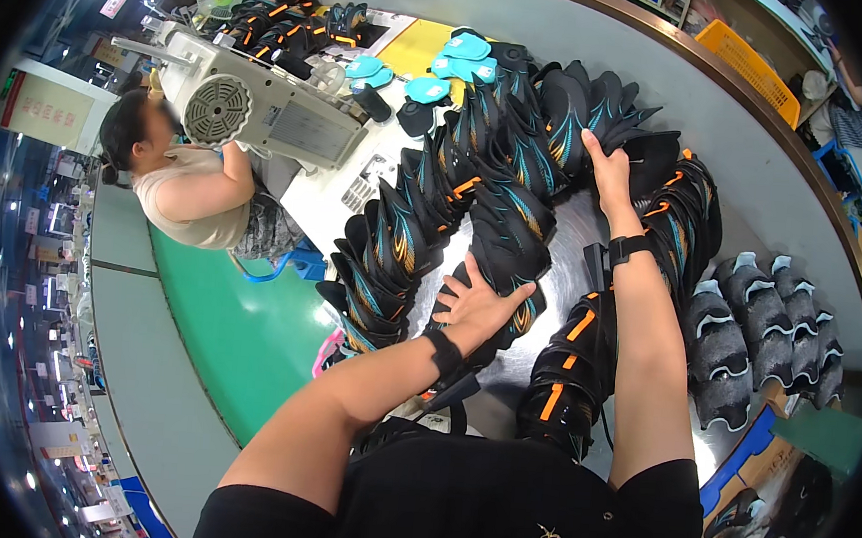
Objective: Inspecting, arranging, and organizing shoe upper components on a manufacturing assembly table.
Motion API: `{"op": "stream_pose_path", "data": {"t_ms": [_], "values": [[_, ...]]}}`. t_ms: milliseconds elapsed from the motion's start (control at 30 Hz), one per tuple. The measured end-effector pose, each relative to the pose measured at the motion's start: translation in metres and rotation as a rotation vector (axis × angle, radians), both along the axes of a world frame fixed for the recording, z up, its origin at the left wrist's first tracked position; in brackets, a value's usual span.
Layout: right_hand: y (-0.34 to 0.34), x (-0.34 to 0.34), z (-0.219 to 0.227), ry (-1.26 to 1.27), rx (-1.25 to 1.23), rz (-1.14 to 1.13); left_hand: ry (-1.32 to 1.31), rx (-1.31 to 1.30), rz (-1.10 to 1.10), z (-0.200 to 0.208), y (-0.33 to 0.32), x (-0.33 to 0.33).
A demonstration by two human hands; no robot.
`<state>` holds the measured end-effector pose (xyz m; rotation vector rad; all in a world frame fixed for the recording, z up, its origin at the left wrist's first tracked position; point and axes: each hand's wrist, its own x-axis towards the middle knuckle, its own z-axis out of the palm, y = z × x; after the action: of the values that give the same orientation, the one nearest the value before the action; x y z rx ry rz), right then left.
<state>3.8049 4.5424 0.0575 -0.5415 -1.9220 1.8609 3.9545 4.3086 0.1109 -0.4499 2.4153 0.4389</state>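
Observation:
Nested rows of black shoe uppers (514, 230) with blue and orange patterning run over a shiny metal table (576, 264). My left hand (483, 305) lies on the near part of the middle row, thumb and fingers spread. Farther off, my right hand (612, 177) has its thumb along a stack of black shoe uppers (565, 113). Its other fingers are partly hidden and seem curled round a black piece there. Another row of shoe uppers (398, 242) lies left of my left hand. Beside my right forearm are black uppers with orange strips (578, 344).
Several stacks of grey furry pieces (721, 339) lie at the right. Light-blue pieces (463, 59) sit toward the back near a sewing machine (253, 97). A person (197, 183) sits left of the table. An orange basket (750, 66) stands beyond the grey partition (750, 131).

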Motion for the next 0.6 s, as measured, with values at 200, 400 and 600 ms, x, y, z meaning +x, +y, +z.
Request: {"op": "stream_pose_path", "data": {"t_ms": [200,400,600], "values": [[-0.002,0.003,0.006,-0.118,0.008,0.026,0.371,-0.023,-0.112,-0.03,-0.011,0.012],[0.001,0.004,0.005,-0.132,0.063,-0.017,0.465,-0.033,-0.086,-0.042,-0.011,0.014],[-0.002,0.003,0.001,-0.056,0.046,-0.012,0.496,0.23,-0.083,-0.042,-0.044,0.01]]}}
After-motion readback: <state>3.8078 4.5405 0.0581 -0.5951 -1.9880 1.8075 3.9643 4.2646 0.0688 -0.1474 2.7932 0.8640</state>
